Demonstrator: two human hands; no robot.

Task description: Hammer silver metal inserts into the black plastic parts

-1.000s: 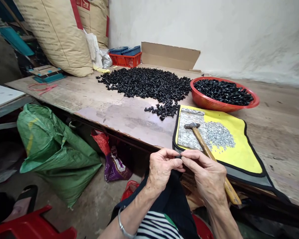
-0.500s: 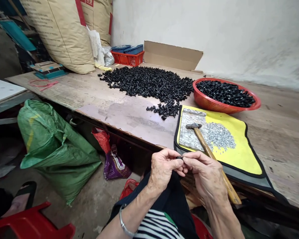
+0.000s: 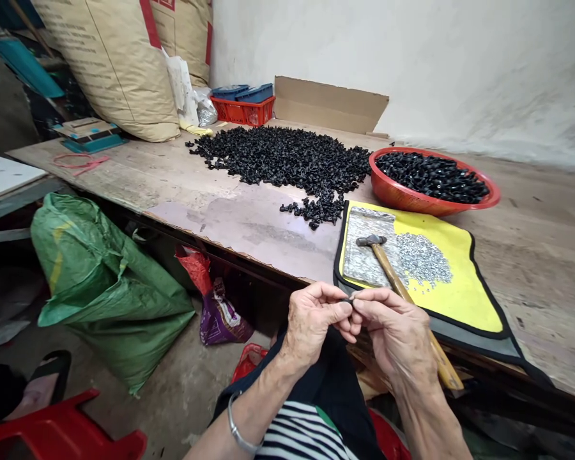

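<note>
My left hand and my right hand meet fingertip to fingertip just below the table edge, both pinched on one small black part between them. Right behind them a wooden-handled hammer lies on a yellow mat, its head resting on a grey stone slab. A heap of small silver pieces sits on the mat beside the hammer. Farther back, loose black parts are spread over the wooden table, and a red basin holds more of them.
Large tan sacks, a red crate with blue trays and a cardboard piece stand at the table's back. A green bag and a purple-red bag lie on the floor at left, with a red stool in the near corner.
Both hands stay pinched together on the small black part, with only slight finger shifts. The view has moved a little.
</note>
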